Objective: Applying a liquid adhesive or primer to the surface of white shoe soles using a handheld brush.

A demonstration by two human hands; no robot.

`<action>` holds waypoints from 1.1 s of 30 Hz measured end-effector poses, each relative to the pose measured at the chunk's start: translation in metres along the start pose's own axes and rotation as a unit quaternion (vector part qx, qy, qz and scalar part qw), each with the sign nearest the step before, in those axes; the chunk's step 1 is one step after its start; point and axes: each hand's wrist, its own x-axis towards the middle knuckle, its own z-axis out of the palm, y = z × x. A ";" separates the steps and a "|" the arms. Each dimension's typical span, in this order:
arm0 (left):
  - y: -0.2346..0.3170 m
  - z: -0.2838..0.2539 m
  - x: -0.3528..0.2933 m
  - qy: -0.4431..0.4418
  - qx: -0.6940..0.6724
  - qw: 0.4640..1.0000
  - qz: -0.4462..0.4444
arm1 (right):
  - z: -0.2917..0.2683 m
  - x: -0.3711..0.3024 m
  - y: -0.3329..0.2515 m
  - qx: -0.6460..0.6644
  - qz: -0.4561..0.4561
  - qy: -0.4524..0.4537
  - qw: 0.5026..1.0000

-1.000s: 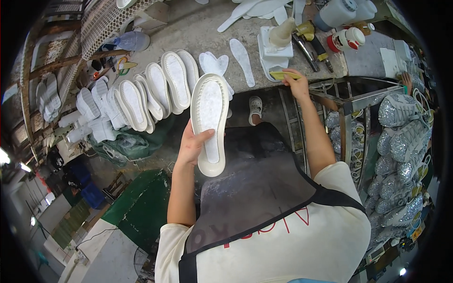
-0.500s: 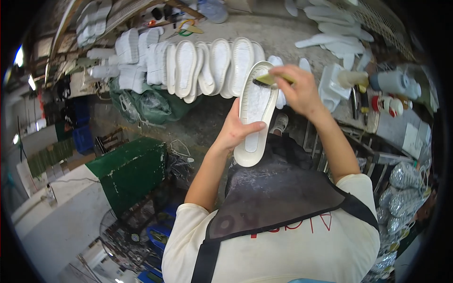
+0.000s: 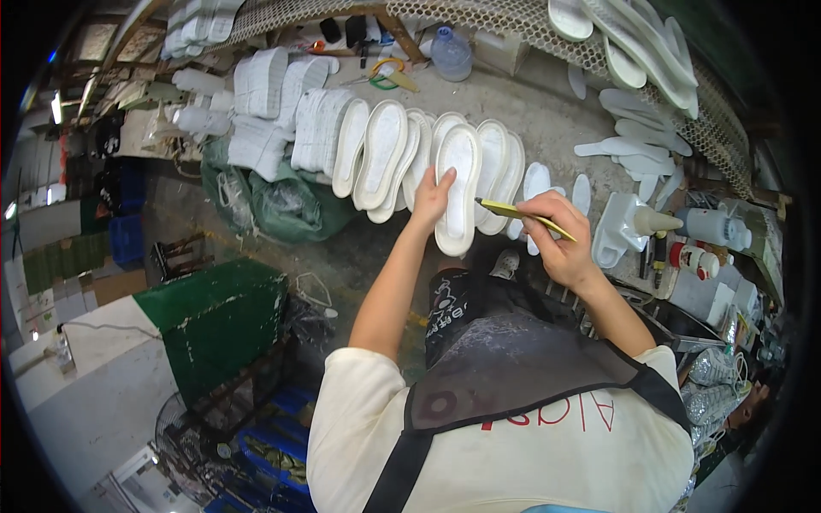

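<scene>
My left hand (image 3: 431,203) grips a white shoe sole (image 3: 459,227) by its left edge, the thumb lying over the inner face. The sole is held nearly upright in front of a row of similar soles (image 3: 382,158) along the bench edge. Inside its raised rim lies a paler inset. My right hand (image 3: 564,238) pinches a flat brush (image 3: 510,210) with a yellow-green handle. The brush's dark tip points left, close to the sole's right rim; whether it touches cannot be told.
Scissors (image 3: 389,75) and a clear bluish jug (image 3: 451,56) sit at the back of the bench. Loose white insoles (image 3: 637,158) lie to the right, near a white nozzle container (image 3: 624,227) and bottles (image 3: 705,227). A green plastic bag (image 3: 291,205) hangs at the left.
The sole has moved up and away from me, over to the row on the bench. My right hand has drawn the brush out of the sole to its right side. The view has shifted.
</scene>
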 end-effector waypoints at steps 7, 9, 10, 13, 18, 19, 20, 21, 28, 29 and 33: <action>0.073 -0.004 0.093 0.151 -0.105 0.956 0.227 | -0.026 -0.034 0.025 -0.015 0.082 0.134 0.988; 0.179 0.012 0.104 0.007 -0.265 0.914 0.306 | -0.037 -0.054 0.032 0.063 0.183 0.235 0.953; 0.230 0.023 0.106 -0.070 -0.252 0.915 0.307 | -0.041 -0.058 0.030 0.060 0.185 0.249 0.949; 0.314 0.081 0.152 0.036 0.066 0.932 0.354 | -0.048 -0.071 0.023 0.047 0.210 0.312 0.925; 0.313 0.097 0.282 -0.113 0.440 0.836 0.307 | -0.066 -0.099 0.027 -0.069 0.171 0.302 0.935; 0.298 0.068 0.304 -0.129 0.290 0.869 0.380 | -0.071 -0.108 0.031 -0.071 0.203 0.336 0.917; 0.300 0.056 0.294 -0.035 0.337 0.856 0.391 | -0.081 -0.128 0.047 -0.050 0.240 0.386 0.889; 0.318 0.049 0.241 -0.083 0.137 0.931 0.328 | -0.091 -0.151 0.064 0.055 0.286 0.468 0.835; 0.193 -0.125 0.029 -0.167 -0.403 0.886 0.158 | -0.128 -0.258 0.173 0.087 0.441 0.489 0.747; 0.189 -0.096 -0.014 -0.182 -0.407 0.875 0.188 | -0.126 -0.261 0.185 0.116 0.427 0.471 0.763; 0.093 -0.060 -0.085 -0.278 -0.554 0.785 -0.014 | -0.126 -0.265 0.210 0.157 0.408 0.429 0.790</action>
